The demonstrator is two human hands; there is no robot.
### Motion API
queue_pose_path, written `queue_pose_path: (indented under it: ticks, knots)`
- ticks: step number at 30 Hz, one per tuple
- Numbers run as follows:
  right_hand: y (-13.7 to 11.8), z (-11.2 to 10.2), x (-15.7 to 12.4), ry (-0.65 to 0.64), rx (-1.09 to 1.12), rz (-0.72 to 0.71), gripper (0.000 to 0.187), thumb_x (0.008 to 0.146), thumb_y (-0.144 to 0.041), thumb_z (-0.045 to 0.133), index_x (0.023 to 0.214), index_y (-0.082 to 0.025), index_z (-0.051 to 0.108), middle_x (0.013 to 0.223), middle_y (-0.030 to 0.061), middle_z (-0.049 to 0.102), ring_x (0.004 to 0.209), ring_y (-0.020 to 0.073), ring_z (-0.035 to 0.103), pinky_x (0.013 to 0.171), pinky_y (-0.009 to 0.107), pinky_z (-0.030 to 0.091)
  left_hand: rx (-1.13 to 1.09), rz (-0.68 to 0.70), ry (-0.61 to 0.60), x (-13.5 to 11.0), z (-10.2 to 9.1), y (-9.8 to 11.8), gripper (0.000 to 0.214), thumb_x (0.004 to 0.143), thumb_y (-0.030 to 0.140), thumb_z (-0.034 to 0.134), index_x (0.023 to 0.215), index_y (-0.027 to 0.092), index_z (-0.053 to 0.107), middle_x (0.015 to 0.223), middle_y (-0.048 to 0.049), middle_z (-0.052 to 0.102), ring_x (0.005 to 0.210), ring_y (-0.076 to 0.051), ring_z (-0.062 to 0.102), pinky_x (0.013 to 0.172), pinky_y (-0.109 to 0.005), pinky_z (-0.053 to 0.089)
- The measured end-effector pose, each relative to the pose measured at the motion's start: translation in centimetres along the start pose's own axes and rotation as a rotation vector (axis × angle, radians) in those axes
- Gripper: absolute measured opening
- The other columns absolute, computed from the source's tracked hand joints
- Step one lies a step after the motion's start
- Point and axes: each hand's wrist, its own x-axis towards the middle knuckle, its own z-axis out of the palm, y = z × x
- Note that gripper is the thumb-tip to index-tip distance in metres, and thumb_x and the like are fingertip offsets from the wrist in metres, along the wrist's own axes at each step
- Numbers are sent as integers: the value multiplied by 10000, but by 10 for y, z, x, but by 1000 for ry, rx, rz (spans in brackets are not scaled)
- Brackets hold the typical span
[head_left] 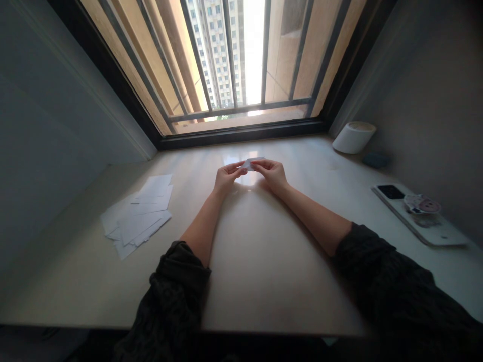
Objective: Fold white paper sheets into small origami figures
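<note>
At the far middle of the pale surface (260, 271), just short of the window, a small piece of white paper (248, 164) is pinched between the fingertips of both hands. The left hand (226, 178) grips its left part between thumb and fingers; the right hand (275, 175) grips its right part likewise, so that the two sets of fingertips nearly meet. The paper appears folded, though its exact shape is partly hidden by the fingers. Both forearms reach from the near side toward the far side, converging at the paper; dark sleeves (175, 289) are pushed up toward the elbows. To the left, well apart from the left hand, white paper sheets (141, 221) lie overlapping in a loose, fanned pile. To the right, beyond the right forearm, a light-coloured phone (445, 232) lies with its dark camera block uppermost and a figure-shaped attachment (422, 204) on its back. Farther off, in the far right corner, stands a white rounded container (350, 140), with a small dark object (376, 160) just to its near right. Across the far side runs a dark window frame (241, 135); beyond it are vertical bars (230, 55) and a tall building (217, 40).
</note>
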Motion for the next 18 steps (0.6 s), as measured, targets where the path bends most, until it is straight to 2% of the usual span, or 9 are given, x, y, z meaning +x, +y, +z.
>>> queue_pose_path:
  ticks: [18]
  knots:
    - [-2, 2, -2, -1, 16, -11, 310, 600, -407, 835, 806, -198, 735, 798, 38, 747, 731, 188, 696, 796, 384, 573, 23, 18, -7, 0, 0, -1, 557, 578, 434, 851, 1029, 132, 728, 758, -75, 745, 721, -188, 692, 752, -321, 494]
